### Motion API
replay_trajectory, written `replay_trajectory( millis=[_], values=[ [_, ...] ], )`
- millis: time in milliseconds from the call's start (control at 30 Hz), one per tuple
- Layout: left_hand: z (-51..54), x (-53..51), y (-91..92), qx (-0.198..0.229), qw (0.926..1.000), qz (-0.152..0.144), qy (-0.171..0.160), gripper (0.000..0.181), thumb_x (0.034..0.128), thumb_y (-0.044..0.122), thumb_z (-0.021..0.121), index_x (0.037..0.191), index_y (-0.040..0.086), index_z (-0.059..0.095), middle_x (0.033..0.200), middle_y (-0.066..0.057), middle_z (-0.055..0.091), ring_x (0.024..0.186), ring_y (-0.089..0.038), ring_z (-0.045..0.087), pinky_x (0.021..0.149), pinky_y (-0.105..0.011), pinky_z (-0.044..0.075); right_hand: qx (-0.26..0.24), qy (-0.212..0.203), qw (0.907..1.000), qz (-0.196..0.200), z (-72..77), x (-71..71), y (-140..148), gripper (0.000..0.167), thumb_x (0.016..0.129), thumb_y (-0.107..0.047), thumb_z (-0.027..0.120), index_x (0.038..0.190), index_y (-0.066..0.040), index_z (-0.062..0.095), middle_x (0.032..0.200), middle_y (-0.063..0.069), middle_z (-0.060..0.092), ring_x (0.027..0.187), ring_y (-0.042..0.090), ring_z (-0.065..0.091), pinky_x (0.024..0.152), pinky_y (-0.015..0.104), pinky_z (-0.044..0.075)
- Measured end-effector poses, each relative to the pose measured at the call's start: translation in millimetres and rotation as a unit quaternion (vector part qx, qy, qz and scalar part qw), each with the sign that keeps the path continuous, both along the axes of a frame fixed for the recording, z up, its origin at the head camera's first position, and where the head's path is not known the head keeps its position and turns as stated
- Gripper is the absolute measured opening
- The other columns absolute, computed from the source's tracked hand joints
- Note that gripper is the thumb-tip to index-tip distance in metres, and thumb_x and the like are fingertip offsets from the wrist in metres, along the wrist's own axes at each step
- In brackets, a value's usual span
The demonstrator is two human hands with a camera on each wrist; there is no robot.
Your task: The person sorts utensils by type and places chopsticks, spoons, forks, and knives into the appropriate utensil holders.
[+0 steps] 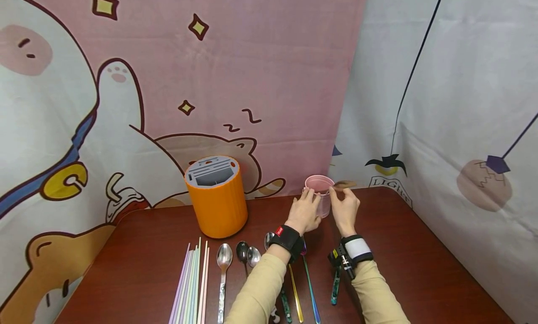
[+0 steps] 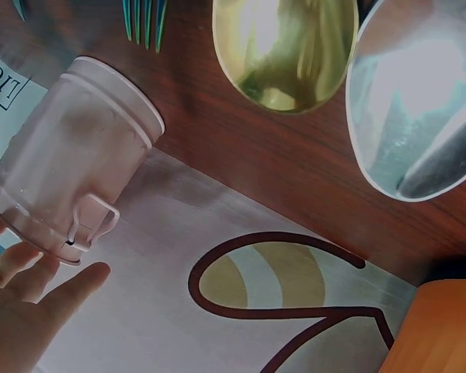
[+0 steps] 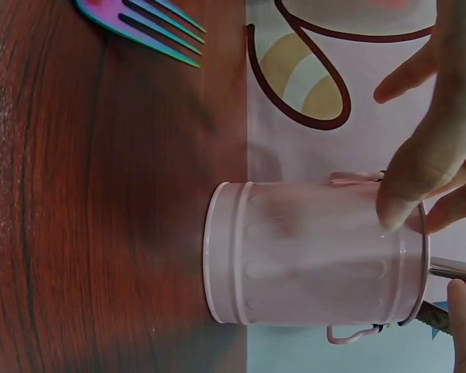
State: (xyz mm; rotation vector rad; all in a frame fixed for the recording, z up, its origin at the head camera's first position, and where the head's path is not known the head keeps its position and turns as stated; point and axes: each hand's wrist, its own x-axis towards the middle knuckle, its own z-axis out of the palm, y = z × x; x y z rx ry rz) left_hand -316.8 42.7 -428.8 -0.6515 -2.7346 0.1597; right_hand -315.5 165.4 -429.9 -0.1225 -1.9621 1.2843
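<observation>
Head view's pretty evenly lit and soft, though the wide lens stretches stuff toward the edges. The pale wall cloth [image 1: 454, 67] gets faint grey shading in its folds, and the utensil [image 1: 346, 184] in the right hand [image 1: 345, 210] is kinda smeary. Left wrist cam looks hazy, with hot white glare on the gold spoon [image 2: 287, 50] and silver spoon [image 2: 412, 93]. Right wrist's dimmer, with a soft shadow on the backdrop [image 3: 283, 210] beside the pink bucket-shaped cup [image 3: 318, 264]
</observation>
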Motion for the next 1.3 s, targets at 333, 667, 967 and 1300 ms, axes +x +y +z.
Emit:
replay_trajectory(
  millis=[333,667,967,1300],
  values=[
    [4.8,3.5,1.3,-0.006,0.9999,0.003,-0.011,0.069,0.083,0.049,0.064,0.141,0.019,0.042,0.141,-0.004,0.042,0.138,-0.02,0.038,0.092,-0.04,0.052,0.033,-0.045,0.9984,0.0,-6.4,-6.5,0,0.022,0.085,-0.021,0.07,0.092,-0.001,0.076,0.09,0.016,0.074,0.086,0.03,0.069,0.071,0.035,0.05],
    [6.0,5.6,2.2,-0.004,0.9999,0.003,-0.011,0.068,0.0825,0.049,0.065,0.14,0.02,0.042,0.14,-0.004,0.043,0.137,-0.02,0.039,0.092,-0.041,0.052,0.07,-0.059,0.9958,0.008,-6.6,-12.9,0,0.021,0.084,-0.018,0.07,0.088,0.001,0.076,0.09,0.022,0.071,0.087,0.034,0.067,0.074,0.046,0.051],
    [4.3,4.8,1.7,-0.001,1.0,0.0,-0.002,0.067,0.0819,0.049,0.065,0.138,0.019,0.043,0.139,-0.004,0.044,0.136,-0.02,0.039,0.091,-0.041,0.052,0.069,-0.093,0.9932,0.018,-4.4,-10.7,0,0.023,0.085,-0.02,0.07,0.091,0.001,0.076,0.09,0.022,0.068,0.087,0.033,0.064,0.073,0.044,0.05],
    [4.1,3.8,0.1,0.002,1.0,-0.001,-0.002,0.069,0.0814,0.049,0.066,0.139,0.017,0.044,0.139,-0.005,0.044,0.136,-0.021,0.04,0.091,-0.042,0.052,0.054,-0.103,0.9931,0.015,-8.4,-5.0,3,0.03,0.085,-0.024,0.07,0.096,0.004,0.073,0.092,0.019,0.062,0.086,0.032,0.064,0.064,0.025,0.046]
  ],
)
